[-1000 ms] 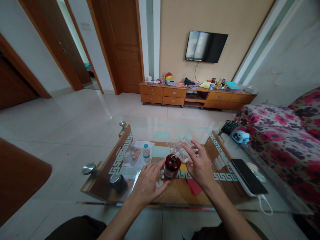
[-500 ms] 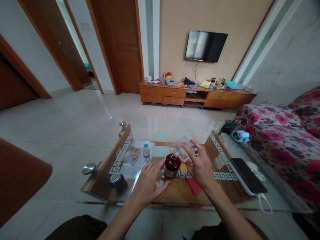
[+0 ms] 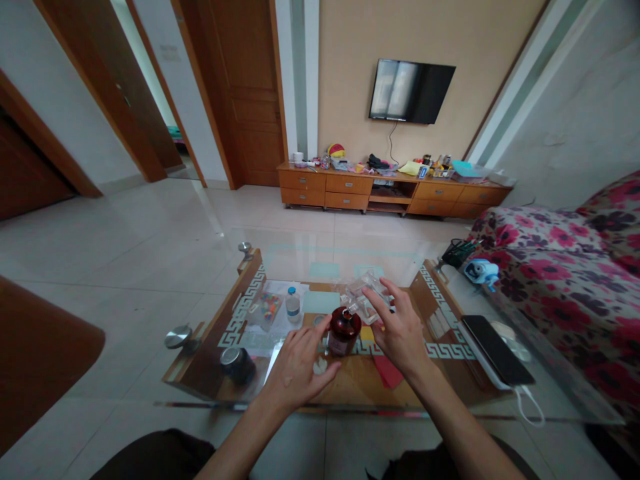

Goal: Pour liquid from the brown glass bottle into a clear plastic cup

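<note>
A brown glass bottle (image 3: 345, 333) stands upright on the glass table. My left hand (image 3: 295, 363) is around its left side, fingertips against the shoulder and thumb near its base. In my right hand (image 3: 403, 330) is a clear glass bottle (image 3: 367, 297), tilted so that its neck points down left at the brown bottle's mouth. Whether liquid runs between them I cannot make out. A small clear stopper-like piece (image 3: 320, 365) lies between my left thumb and fingers. Left of the hands stand a blue-capped bottle (image 3: 293, 305) and a dark jar with a silvery lid (image 3: 237, 367).
A bag of coloured beads (image 3: 270, 307) lies at the left. A red piece (image 3: 387, 371) shows below my right hand. On the right are a phone (image 3: 499, 350) with a white cable and a blue-white device (image 3: 481, 272). A TV cabinet (image 3: 350, 187) stands across the room.
The clear bottle has shifted slightly in my right hand, its neck still at the brown bottle's mouth. My left hand stays almost still.
</note>
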The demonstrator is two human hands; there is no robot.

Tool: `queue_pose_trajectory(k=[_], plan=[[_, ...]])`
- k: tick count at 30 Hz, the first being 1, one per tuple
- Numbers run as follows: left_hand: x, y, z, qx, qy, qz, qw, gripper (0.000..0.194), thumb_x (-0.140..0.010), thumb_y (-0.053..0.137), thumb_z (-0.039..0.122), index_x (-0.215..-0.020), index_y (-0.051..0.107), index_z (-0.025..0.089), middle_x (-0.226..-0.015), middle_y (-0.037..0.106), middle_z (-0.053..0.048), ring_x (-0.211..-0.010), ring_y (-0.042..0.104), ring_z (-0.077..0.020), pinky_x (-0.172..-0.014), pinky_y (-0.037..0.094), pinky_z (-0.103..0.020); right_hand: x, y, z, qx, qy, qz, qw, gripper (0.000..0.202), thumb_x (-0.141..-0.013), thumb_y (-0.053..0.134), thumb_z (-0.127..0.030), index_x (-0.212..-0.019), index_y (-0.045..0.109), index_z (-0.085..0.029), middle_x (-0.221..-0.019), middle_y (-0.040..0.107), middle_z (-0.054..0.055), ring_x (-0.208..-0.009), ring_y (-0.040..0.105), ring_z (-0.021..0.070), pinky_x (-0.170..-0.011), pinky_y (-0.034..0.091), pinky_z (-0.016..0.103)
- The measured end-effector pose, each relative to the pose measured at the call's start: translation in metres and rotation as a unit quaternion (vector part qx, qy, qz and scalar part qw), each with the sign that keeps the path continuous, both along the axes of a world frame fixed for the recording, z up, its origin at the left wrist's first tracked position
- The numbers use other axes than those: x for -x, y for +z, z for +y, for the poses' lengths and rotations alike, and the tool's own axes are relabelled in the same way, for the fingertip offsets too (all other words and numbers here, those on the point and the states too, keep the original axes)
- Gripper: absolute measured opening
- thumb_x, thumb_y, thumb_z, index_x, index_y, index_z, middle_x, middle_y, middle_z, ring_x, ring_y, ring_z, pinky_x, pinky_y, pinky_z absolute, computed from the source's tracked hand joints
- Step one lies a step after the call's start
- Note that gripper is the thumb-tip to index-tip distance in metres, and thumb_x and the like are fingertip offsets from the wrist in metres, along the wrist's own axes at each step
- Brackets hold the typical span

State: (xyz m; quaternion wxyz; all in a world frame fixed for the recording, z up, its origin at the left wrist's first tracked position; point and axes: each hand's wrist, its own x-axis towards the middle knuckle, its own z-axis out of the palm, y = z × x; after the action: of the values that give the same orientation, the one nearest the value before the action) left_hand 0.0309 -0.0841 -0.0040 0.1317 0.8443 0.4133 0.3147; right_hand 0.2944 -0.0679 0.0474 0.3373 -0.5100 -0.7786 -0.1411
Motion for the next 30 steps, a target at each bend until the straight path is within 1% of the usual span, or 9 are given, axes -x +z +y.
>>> queue_pose_trajectory(k=[7,15,30], plan=[[-0.0010,-0.0006,-0.0014,-0.004,-0.005,-0.011,1.000,0.091,-0.091,0.075,0.035,-0.168,0.025,0.028,-0.153,0.058,-0.014,-0.132,0.060,-0.0350,-0.109,0.051,-0.057,0.0008,-0.0013,0.0009,-0.011,-0.001,-0.005,1.000,0.087,-0.082,0.059,0.003,-0.158,0.047,-0.040,-0.165,0.038,0.009,-0.141,0.050,0.0352,-0.105,0.057,0.057],[-0.0011,-0.0015,-0.0014,0.016,-0.006,-0.002,1.000,0.095,-0.090,0.076,0.033,-0.168,0.022,0.029,-0.155,0.055,-0.012,-0.134,0.058,-0.0334,-0.111,0.049,-0.056,0.0009,-0.0012,-0.0003,-0.007,-0.001,-0.015,1.000,0.084,-0.084,0.059,0.003,-0.157,0.049,-0.038,-0.166,0.037,0.010,-0.140,0.051,0.0353,-0.107,0.056,0.057],[-0.0011,-0.0020,-0.0013,0.002,-0.006,0.000,1.000,0.093,-0.091,0.075,0.035,-0.168,0.023,0.028,-0.156,0.055,-0.012,-0.135,0.058,-0.0335,-0.112,0.048,-0.055,-0.0009,-0.0016,0.0005,-0.011,0.005,-0.019,1.000,0.086,-0.085,0.060,0.002,-0.159,0.046,-0.039,-0.167,0.036,0.009,-0.141,0.050,0.0358,-0.106,0.057,0.058]])
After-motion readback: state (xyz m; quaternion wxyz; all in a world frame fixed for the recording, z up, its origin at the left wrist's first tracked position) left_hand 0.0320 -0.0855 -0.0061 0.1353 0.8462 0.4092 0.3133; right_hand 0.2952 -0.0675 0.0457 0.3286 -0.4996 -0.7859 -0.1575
